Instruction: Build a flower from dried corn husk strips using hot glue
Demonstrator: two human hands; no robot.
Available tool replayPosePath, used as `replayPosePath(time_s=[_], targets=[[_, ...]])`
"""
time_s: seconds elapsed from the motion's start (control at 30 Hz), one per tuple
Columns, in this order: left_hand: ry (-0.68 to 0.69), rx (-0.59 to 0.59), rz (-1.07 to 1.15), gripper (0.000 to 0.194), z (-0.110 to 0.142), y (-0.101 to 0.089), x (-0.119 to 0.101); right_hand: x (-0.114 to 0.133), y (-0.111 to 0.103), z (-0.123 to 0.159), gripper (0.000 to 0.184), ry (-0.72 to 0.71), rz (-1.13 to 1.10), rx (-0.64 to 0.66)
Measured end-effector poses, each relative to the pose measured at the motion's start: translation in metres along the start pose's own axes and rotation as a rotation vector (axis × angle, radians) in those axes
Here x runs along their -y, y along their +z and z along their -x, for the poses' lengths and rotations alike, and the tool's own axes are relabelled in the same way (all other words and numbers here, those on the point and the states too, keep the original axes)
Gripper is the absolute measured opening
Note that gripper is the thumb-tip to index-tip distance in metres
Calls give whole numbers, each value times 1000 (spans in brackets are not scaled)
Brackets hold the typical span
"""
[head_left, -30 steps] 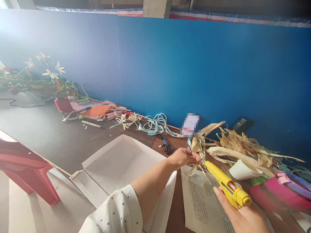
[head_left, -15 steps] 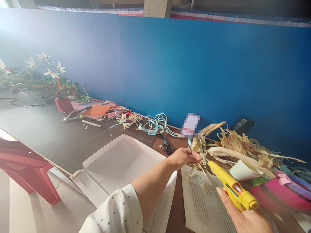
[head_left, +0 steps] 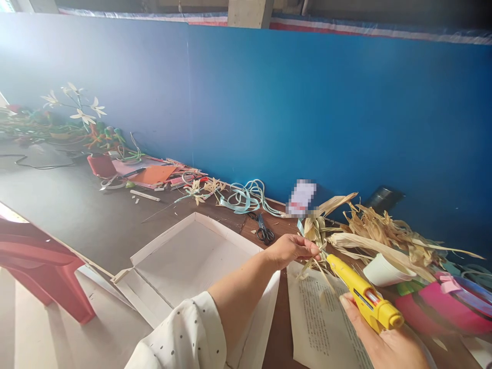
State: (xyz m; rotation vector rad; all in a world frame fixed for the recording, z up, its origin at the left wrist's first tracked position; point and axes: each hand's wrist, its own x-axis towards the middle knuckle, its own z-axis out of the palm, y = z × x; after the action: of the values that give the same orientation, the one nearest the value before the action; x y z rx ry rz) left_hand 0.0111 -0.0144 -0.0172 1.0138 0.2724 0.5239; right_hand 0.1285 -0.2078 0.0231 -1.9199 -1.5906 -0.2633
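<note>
My right hand (head_left: 378, 330) is wrapped round a yellow hot glue gun (head_left: 361, 289), its nozzle pointing up and left. Between the thumb and fingers of my left hand (head_left: 294, 250) is a small pale piece of corn husk (head_left: 322, 251), and the gun's tip is at or very close to it. I cannot make out any glue there. Below both hands lies a printed sheet of paper (head_left: 315, 318), with thin husk strips over its upper part. Dried corn husks (head_left: 369, 225) are heaped just behind the gun.
An open white box lid (head_left: 177, 256) lies left of the paper, with black scissors (head_left: 264, 230) behind it. Pale blue cord (head_left: 246, 197) and husk flowers (head_left: 198, 192) sit along the blue panel (head_left: 307, 102). A white cup (head_left: 388, 270) tips beside a pink container (head_left: 438, 307).
My right hand and the glue gun have shifted slightly left, bringing the nozzle closer to the pinched husk. My left hand has stayed in place.
</note>
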Motion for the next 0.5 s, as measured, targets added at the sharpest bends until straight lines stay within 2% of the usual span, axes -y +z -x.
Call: replayPosePath(time_s=[0.3, 0.5], targets=[[-13, -19, -22, 49, 4, 3, -5, 16, 2, 5, 23, 101, -63, -79], [4, -8, -98, 49, 5, 5, -6, 10, 5, 5, 21, 114, -118, -93]])
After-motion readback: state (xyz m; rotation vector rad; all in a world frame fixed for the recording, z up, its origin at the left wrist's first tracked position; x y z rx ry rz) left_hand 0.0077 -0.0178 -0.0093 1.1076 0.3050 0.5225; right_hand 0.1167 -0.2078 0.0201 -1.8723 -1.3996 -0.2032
